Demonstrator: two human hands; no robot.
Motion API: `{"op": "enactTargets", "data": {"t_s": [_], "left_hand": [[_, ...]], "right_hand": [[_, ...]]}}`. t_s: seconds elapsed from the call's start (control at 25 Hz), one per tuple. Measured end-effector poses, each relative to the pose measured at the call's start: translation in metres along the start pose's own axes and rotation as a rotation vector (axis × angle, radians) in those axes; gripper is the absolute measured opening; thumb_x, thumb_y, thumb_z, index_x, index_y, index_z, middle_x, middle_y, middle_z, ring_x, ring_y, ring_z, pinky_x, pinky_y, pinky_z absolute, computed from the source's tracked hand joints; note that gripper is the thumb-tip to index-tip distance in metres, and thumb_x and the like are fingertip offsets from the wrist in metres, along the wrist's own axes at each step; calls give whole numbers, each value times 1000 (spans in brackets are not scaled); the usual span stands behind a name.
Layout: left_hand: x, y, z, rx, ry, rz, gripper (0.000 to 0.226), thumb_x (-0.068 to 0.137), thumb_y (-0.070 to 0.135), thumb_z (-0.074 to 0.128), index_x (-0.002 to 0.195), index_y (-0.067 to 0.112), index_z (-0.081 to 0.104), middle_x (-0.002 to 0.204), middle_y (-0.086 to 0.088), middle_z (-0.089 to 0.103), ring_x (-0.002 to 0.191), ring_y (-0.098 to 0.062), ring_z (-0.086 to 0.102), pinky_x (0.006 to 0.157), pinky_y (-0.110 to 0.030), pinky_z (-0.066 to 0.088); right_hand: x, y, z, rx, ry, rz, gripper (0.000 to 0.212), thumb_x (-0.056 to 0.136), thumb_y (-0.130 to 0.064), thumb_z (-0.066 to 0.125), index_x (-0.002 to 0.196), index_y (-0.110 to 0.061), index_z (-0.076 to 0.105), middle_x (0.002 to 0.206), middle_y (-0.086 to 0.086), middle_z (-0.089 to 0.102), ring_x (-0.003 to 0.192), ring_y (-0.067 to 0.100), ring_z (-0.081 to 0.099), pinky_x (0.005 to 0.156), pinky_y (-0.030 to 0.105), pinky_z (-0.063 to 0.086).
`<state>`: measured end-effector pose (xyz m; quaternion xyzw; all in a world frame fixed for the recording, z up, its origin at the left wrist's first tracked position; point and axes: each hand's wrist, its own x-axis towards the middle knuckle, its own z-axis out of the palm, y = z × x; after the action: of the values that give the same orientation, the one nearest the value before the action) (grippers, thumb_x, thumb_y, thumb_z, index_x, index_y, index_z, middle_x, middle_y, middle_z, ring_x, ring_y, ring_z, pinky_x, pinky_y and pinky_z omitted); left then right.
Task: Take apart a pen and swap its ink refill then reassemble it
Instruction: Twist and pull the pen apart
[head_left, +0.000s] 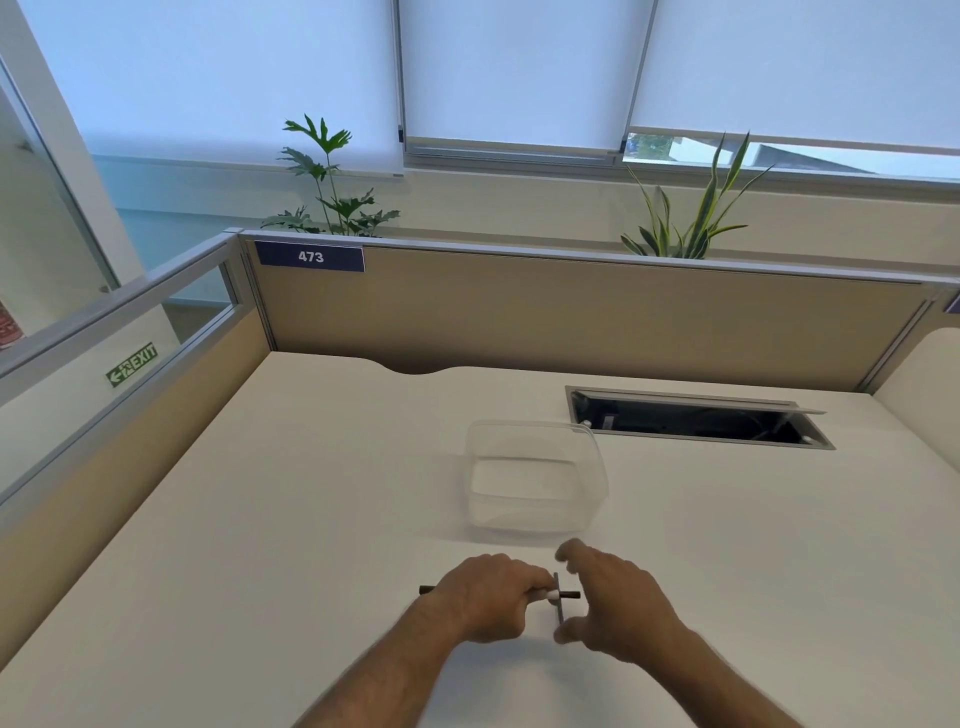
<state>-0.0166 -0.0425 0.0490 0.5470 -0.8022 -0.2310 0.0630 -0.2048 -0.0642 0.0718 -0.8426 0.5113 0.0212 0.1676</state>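
Apparently, left hand (488, 592) grips pen (563, 594) on cream desk (291, 519); right hand (613, 603) fingers spread.

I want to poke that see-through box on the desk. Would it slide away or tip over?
The clear plastic container looks empty and thin-walled, so it is probably very light. On the smooth desk a poke would likely make it slide. It sits wide and low, so tipping seems unlikely unless you push near the rim. Its thin walls may flex a little.
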Motion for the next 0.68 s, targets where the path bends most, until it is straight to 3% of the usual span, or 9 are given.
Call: {"op": "enactTargets", "data": {"t_s": [0.04,0.12,0.2,0.28,0.48,0.6,0.68], "left_hand": [[0,0,-1,4,-1,-3,26,97,24,44,114,35,59,108,-1,72,89,-27,63,81,-45,54],[-1,-2,-1,10,3,-12,25,96,23,44,110,35,60,105,0,72,88,-26,62,79,-41,53],[-2,-3,-2,14,10,-15,25,95,21,43,107,35,60,102,0,72,86,-25,60,74,-38,50],[-3,-3,-3,9,12,-20,25,95,22,42,105,36,60,100,1,72,86,-24,60,73,-37,48],[-3,-2,-5,6,33,-30,24,96,25,42,105,36,62,97,1,71,85,-25,60,72,-36,47],[-3,-4,-4,-6,46,-33,25,97,26,41,106,35,62,99,1,72,86,-25,60,74,-37,49],[-3,-6,-3,-25,79,-36,24,99,27,40,107,34,61,101,3,72,88,-24,61,76,-38,50]], "right_hand": [[-1,3,-2,20,-70,-11,83,72,-54,74,141,-31,35,133,-11,58,119,19,57,89,31,47],[-3,6,-5,-9,-156,-69,69,83,-54,62,143,-30,37,136,-8,58,120,18,55,95,33,46],[-2,6,-7,-9,-135,-132,34,95,-43,50,124,-28,56,118,-1,69,102,21,61,82,34,48],[1,5,-7,-34,-81,-160,22,99,-29,45,106,-25,65,98,4,73,84,24,60,70,34,47],[4,11,-6,-10,111,-95,19,85,-27,61,98,-28,75,89,-4,76,82,17,64,66,28,51],[4,16,-6,121,209,19,13,74,-22,72,85,-25,78,76,-12,70,71,6,58,60,14,40],[4,21,-5,245,284,120,10,70,-17,79,77,-24,78,70,-15,61,67,3,55,60,12,38]]}}
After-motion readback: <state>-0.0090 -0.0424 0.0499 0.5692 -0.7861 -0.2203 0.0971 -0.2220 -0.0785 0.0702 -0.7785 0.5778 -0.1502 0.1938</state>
